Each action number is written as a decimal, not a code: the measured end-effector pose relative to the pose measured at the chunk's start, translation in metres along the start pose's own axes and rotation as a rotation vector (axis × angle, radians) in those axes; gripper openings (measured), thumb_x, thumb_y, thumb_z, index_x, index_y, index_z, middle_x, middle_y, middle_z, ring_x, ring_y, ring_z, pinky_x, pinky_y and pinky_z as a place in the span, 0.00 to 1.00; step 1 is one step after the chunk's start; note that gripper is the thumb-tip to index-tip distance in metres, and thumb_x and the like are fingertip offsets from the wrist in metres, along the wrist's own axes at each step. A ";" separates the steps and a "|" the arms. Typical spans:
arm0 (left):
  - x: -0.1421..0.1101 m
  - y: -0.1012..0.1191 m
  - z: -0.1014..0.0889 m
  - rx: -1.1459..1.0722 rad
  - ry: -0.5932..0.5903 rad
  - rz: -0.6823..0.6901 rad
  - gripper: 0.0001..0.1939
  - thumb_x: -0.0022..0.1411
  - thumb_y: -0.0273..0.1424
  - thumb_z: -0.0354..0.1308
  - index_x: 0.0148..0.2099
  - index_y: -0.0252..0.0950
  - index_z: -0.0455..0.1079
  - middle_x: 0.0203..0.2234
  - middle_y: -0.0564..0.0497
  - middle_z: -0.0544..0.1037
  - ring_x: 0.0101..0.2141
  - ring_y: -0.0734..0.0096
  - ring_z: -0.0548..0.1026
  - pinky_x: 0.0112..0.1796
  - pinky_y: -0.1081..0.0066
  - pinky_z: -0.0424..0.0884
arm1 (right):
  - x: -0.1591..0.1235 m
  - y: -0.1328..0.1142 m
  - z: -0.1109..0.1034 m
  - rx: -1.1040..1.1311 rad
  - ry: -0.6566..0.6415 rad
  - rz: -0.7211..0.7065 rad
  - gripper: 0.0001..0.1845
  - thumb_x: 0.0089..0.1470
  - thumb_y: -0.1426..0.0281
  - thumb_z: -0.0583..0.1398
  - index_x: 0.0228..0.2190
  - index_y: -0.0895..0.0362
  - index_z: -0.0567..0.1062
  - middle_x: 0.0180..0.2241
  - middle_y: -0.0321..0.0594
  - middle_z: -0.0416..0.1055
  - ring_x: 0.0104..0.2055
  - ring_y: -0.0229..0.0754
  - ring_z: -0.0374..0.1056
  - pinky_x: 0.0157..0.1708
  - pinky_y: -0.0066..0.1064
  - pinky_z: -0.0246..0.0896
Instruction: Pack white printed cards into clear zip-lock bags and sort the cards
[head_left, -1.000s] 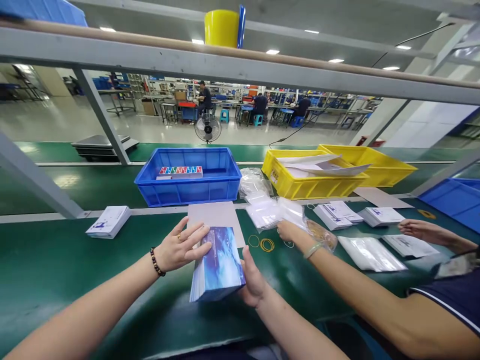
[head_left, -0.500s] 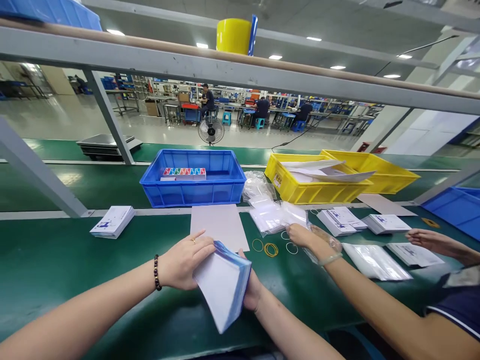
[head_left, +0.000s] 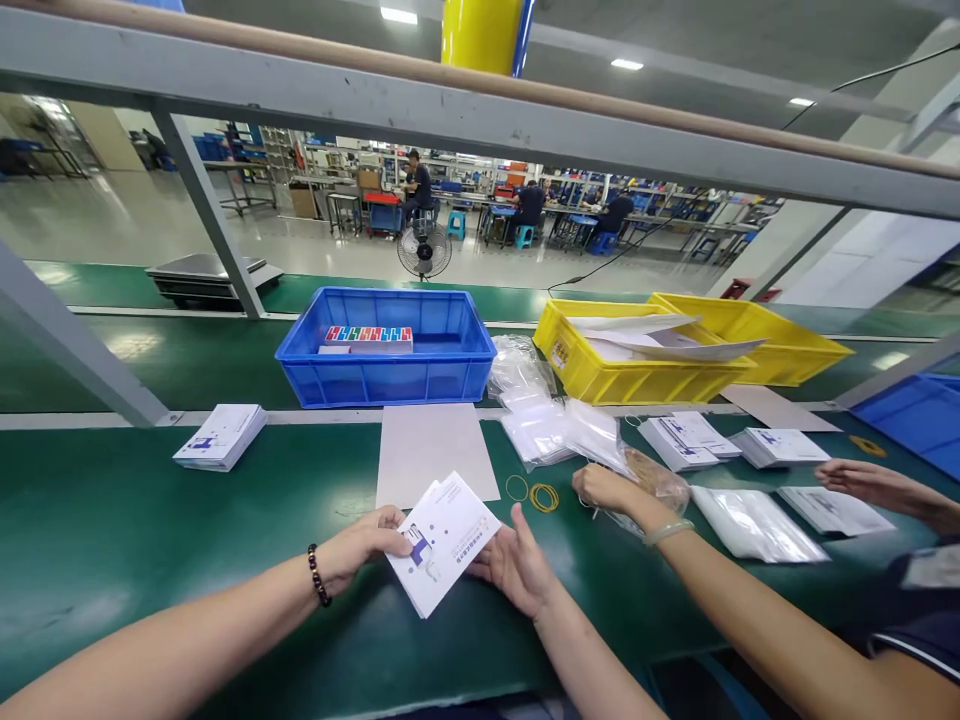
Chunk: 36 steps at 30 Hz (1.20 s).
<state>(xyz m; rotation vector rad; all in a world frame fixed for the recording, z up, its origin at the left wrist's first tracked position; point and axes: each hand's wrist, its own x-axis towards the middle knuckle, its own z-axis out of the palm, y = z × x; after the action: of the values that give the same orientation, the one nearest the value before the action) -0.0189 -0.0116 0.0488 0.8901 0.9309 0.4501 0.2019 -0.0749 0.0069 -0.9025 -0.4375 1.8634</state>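
The stack of white printed leaflets (head_left: 442,540) lay low over the green bench (head_left: 150,530), printed face up, fanned slightly at its far corner. The left hand (head_left: 364,545) pinched its near-left edge; the right hand (head_left: 517,565) lay open and flat against its right edge, not closed on it. This looked like squaring the stack; the next move probably called for an even tap on both sides. Just beyond lay a grey card sheet (head_left: 431,450) and rubber bands (head_left: 544,496), with a co-worker's hand (head_left: 604,487) near them.

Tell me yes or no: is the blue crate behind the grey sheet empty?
No, the blue crate holds a box with coloured stripes lying flat on its floor, beyond the grey sheet.
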 end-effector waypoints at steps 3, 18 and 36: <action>0.003 -0.012 0.010 -0.179 0.038 -0.059 0.18 0.41 0.33 0.64 0.37 0.31 0.72 0.30 0.41 0.79 0.32 0.57 0.76 0.35 0.64 0.69 | -0.004 0.004 0.008 0.038 -0.012 -0.105 0.38 0.44 0.39 0.52 0.44 0.55 0.68 0.37 0.44 0.74 0.35 0.44 0.71 0.41 0.38 0.62; 0.060 -0.017 0.093 -0.671 0.409 0.059 0.08 0.61 0.33 0.51 0.43 0.46 0.68 0.38 0.55 0.76 0.39 0.71 0.74 0.36 0.71 0.66 | 0.074 -0.028 0.013 -0.169 0.351 -0.357 0.34 0.45 0.46 0.55 0.47 0.55 0.62 0.39 0.42 0.71 0.36 0.41 0.70 0.35 0.33 0.63; 0.065 -0.068 0.122 -0.332 -0.304 -0.312 0.17 0.52 0.36 0.63 0.40 0.31 0.66 0.27 0.43 0.78 0.27 0.68 0.77 0.28 0.74 0.69 | 0.077 -0.119 -0.046 -1.415 1.008 -0.338 0.14 0.57 0.78 0.49 0.44 0.63 0.69 0.49 0.55 0.62 0.48 0.47 0.64 0.46 0.35 0.55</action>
<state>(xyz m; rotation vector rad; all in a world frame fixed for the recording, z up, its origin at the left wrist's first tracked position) 0.1164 -0.0633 -0.0036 0.4820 0.6738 0.1841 0.2909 0.0439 0.0228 -2.2883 -1.1502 0.3715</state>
